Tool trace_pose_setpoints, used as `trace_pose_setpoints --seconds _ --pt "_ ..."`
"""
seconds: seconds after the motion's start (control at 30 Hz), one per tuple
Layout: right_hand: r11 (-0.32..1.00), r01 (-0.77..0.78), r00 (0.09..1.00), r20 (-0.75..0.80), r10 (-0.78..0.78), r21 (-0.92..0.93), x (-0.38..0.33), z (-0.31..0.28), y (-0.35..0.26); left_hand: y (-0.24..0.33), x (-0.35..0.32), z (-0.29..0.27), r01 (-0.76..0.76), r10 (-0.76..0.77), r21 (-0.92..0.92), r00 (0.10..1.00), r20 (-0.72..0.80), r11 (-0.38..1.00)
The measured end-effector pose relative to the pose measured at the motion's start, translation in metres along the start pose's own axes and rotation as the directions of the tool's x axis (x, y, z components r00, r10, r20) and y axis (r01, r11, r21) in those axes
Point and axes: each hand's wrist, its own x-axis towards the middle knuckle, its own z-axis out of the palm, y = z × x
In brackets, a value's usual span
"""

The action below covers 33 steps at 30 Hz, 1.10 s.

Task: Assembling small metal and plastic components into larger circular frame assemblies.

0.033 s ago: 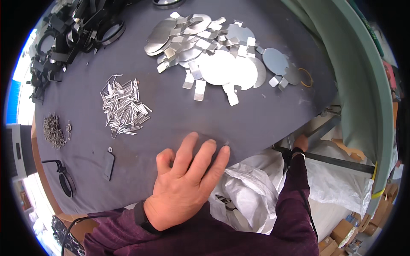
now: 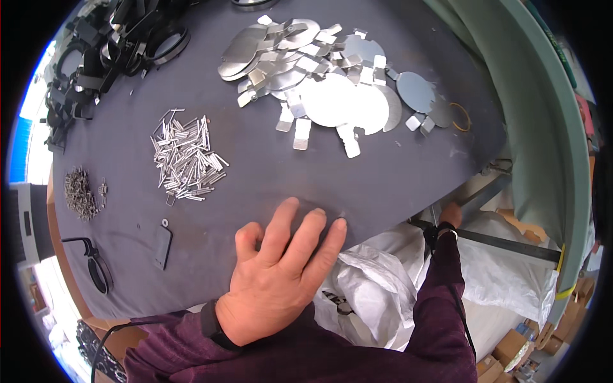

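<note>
On grey cloth point(image 2: 207, 252) | left hand point(image 2: 271, 281) is resting, fingers spread | right hand point(image 2: 451, 215) is showing beyond, fingers: can't tell

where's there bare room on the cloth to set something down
The grey cloth lies bare between the heap of thin silver metal pins, the shiny round metal plates and the left hand. Upper left is crowded with heaped black ring-shaped frames.

A dark grey surface point(image 2: 268, 172) carries overlapping silvery metal discs with tabs point(image 2: 329, 100), slender metal pins point(image 2: 187, 163) in a loose pile, small metal clips point(image 2: 80, 195) heaped, a flat black tab point(image 2: 163, 247) by a washer point(image 2: 165, 223), black ring-shaped parts point(image 2: 112, 54) clustered at far left, and a yellowish band point(image 2: 469, 117).
</note>
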Motion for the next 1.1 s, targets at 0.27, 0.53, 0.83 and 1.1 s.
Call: trace_pose_setpoints --seconds 0.27,0.53,0.83,1.1 --pt "0.987 0.010 0.998 0.058 0.000 -0.163 0.029 0.033 0.057 0.000 0.001 0.002 -0.024 0.024 0.006 0.997 -0.076 1.000" --pt "0.975 0.204 0.966 0.178 -0.186 -0.086 -0.037 -0.025 -0.002 -0.001 -0.001 0.003 -0.012 0.013 0.016 0.998 -0.066 1.000" --pt "0.974 0.189 0.963 0.216 -0.159 -0.124 -0.024 0.027 0.009 0.001 0.001 0.002 -0.002 0.003 0.034 0.999 -0.051 0.999" --pt "0.949 0.308 0.841 0.445 -0.308 0.074 0.011 0.069 0.054 0.001 0.001 0.006 0.010 -0.004 0.060 0.996 -0.085 0.998"
